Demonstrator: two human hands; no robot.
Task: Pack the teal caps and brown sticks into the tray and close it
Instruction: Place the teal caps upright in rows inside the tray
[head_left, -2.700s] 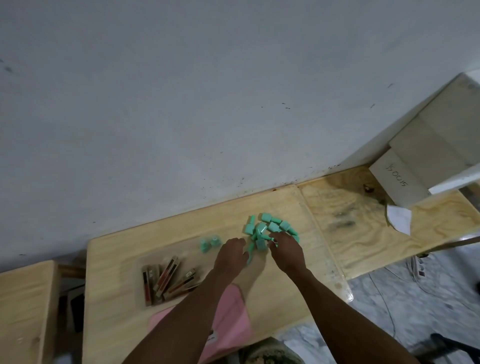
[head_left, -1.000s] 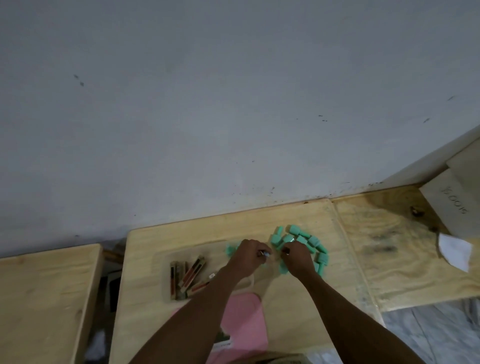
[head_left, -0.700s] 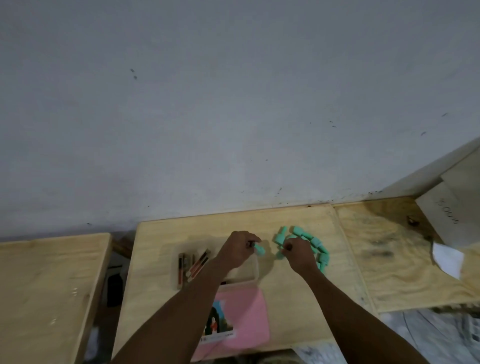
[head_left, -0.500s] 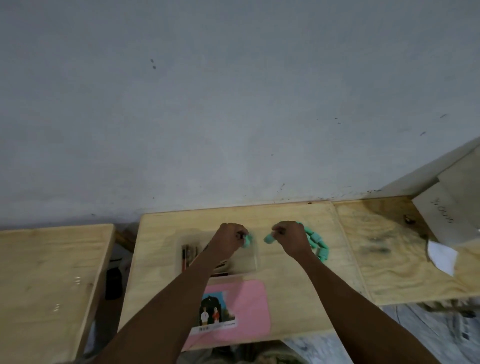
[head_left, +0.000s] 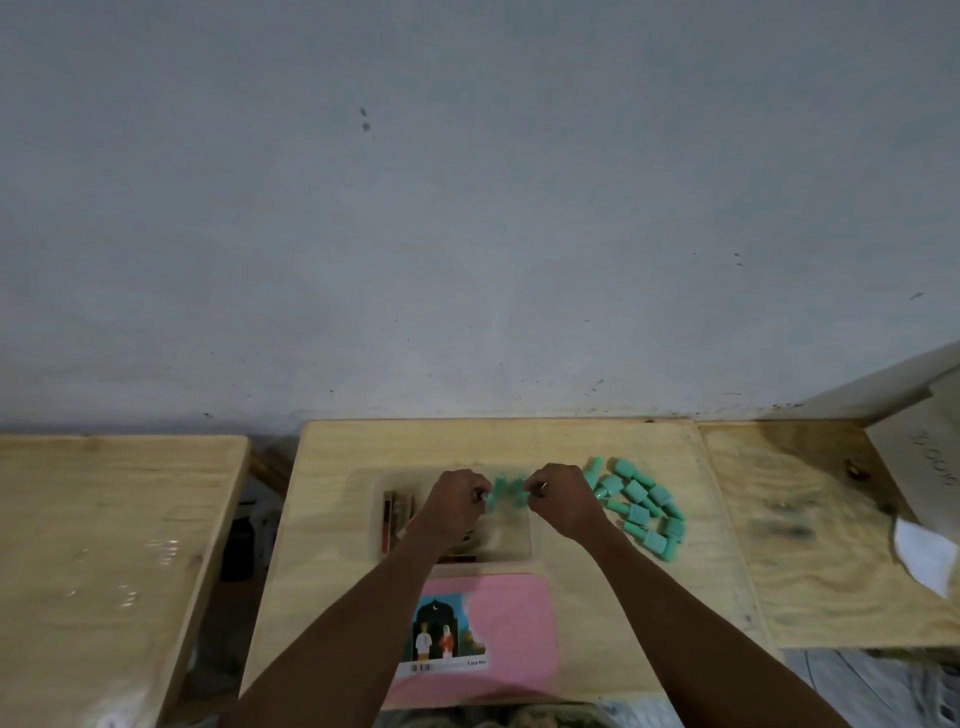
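We see a clear tray (head_left: 521, 543) on the wooden table (head_left: 332, 545). Teal caps (head_left: 641, 506) lie to its right, and a pink lid (head_left: 514, 623) lies just in front.

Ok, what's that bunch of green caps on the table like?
The heap of caps is small teal pieces, plastic-looking, each a blocky body with a narrower neck. They lie in a curved cluster, touching one another, on the pale wooden table, just right of the clear tray. The left hand and right hand work over the tray, each seemingly pinching another cap, and touch none of the heap.
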